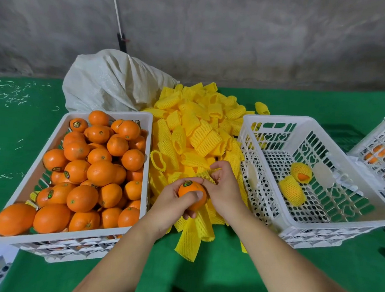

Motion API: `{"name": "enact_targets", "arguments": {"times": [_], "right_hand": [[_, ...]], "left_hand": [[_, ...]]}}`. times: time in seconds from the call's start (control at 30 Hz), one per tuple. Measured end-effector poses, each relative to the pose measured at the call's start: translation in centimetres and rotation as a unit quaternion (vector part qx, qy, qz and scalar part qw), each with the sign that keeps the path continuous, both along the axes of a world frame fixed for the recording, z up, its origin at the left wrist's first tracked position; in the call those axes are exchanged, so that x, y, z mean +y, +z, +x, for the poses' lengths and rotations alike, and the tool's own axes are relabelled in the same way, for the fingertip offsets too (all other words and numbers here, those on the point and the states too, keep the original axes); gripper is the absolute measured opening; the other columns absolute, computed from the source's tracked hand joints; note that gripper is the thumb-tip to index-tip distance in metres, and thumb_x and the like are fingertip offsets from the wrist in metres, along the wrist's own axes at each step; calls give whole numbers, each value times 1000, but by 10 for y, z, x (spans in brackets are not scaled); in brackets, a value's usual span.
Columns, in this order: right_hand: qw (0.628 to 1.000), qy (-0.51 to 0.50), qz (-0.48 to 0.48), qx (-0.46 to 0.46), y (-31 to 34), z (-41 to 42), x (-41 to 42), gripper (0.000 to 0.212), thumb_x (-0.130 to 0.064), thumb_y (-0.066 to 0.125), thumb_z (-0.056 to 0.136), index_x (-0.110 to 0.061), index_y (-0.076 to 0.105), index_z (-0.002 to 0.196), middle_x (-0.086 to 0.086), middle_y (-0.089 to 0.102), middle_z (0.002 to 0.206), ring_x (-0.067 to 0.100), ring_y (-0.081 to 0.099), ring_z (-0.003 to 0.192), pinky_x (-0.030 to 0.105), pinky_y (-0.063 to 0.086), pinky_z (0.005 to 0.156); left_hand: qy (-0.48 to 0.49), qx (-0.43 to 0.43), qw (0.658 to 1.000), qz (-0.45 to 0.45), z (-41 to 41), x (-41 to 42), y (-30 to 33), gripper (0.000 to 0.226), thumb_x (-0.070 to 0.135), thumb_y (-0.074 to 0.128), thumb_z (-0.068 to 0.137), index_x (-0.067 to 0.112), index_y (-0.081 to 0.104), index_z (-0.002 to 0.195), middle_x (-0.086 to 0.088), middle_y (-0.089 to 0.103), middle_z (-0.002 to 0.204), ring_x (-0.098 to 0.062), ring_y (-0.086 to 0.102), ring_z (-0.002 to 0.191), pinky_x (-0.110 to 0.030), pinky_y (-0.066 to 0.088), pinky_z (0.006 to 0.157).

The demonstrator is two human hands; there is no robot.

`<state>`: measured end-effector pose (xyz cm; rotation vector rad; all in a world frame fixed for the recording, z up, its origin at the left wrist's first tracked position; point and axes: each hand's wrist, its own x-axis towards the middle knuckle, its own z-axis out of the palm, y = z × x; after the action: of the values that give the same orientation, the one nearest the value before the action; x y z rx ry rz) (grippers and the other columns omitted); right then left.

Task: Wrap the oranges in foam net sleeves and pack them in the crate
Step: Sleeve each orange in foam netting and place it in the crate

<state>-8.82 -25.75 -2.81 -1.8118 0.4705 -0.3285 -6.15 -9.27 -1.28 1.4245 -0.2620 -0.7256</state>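
While the left hand (174, 197) curls its fingers (196, 194) round one bare orange (192, 195), thumb across the front and sticker turned up, the fruit sits just above the near edge of the heap of foam net sleeves (194, 141) on the green counter (223, 273). That hold seems meant to leave the far side of the orange free, so a sleeve can be drawn over it. Touching that far side, the right hand (226, 187) pinches a single yellow sleeve (204, 176) between thumb and bent fingers, apparently stretching its mouth; how far it is open cannot be told, since the hand hides most of it.

To the outside of the left fingers stands the supply crate (36, 176), piled with unwrapped oranges, close enough that the left hand need only reach across for the next one. To the outside of the right fingers is the packing crate (268, 121), near the wrist, holding two wrapped oranges (292, 190) on its perforated floor. Judging by that, the packing is barely begun. Beyond the heap lies a white sack (114, 83), and another white crate (383, 145) shows at the far right edge.
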Motion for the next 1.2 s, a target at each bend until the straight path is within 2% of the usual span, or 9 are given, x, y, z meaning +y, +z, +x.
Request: {"name": "enact_targets", "arguments": {"times": [0.17,0.3,0.37,0.43,0.63,0.77,0.9,1.07,1.2], "right_hand": [[999,33,-16,11,8,-5,-14,18,-12,75,94,-27,71,105,-9,67,103,7,63,97,16,44,72],[983,70,-165,-24,13,-8,-3,17,-8,73,94,-21,74,106,-6,59,103,-4,55,86,6,39,73],[969,98,-220,-58,14,-10,8,16,-8,73,94,-16,75,108,-4,58,106,-1,54,86,7,39,76],[957,114,-253,-79,14,-12,15,20,-5,70,95,-16,74,112,-4,53,113,6,53,95,9,40,78],[943,128,-284,-115,10,-19,24,36,0,66,96,-15,64,129,-1,54,123,11,53,114,23,47,94],[951,89,-267,-125,7,-17,33,34,-1,67,94,-11,63,126,-6,50,118,1,48,106,16,43,90],[924,93,-315,-195,4,-20,40,23,-4,68,93,-8,68,116,5,59,113,21,61,103,30,54,87],[912,71,-359,-184,1,-20,31,37,-22,73,84,-24,60,119,0,43,114,22,48,108,31,50,85],[936,15,-309,-166,8,-16,23,39,-38,72,80,-35,55,114,-4,32,123,23,37,118,20,37,98]], "left_hand": [[28,-42,995,83,10,5,-4,44,42,82,83,35,68,123,-3,68,99,-19,67,63,-24,51,54],[72,-127,980,134,12,-4,-14,45,29,80,93,32,54,129,0,68,105,-15,68,86,-22,55,68],[107,-144,976,121,9,-12,-18,48,23,75,97,30,42,131,-4,64,106,-10,66,83,-20,54,65],[168,-96,977,93,8,-17,-18,46,18,68,101,30,33,128,-8,58,102,-10,60,75,-22,51,60],[221,109,967,-71,14,-19,-11,55,15,54,107,31,34,155,-15,67,130,-31,69,113,-43,59,90],[221,189,942,-168,10,-23,-5,55,9,46,108,16,32,160,-22,65,136,-36,66,125,-50,51,110],[175,223,943,-173,5,-22,5,30,23,43,109,12,55,135,-20,58,123,-33,59,122,-57,37,122],[142,216,952,-165,2,-21,11,43,28,48,109,2,54,142,-28,62,131,-41,58,134,-53,41,120],[146,153,969,-127,6,-18,5,2,16,55,105,15,55,103,-5,63,87,-16,63,77,-33,57,72]]}}
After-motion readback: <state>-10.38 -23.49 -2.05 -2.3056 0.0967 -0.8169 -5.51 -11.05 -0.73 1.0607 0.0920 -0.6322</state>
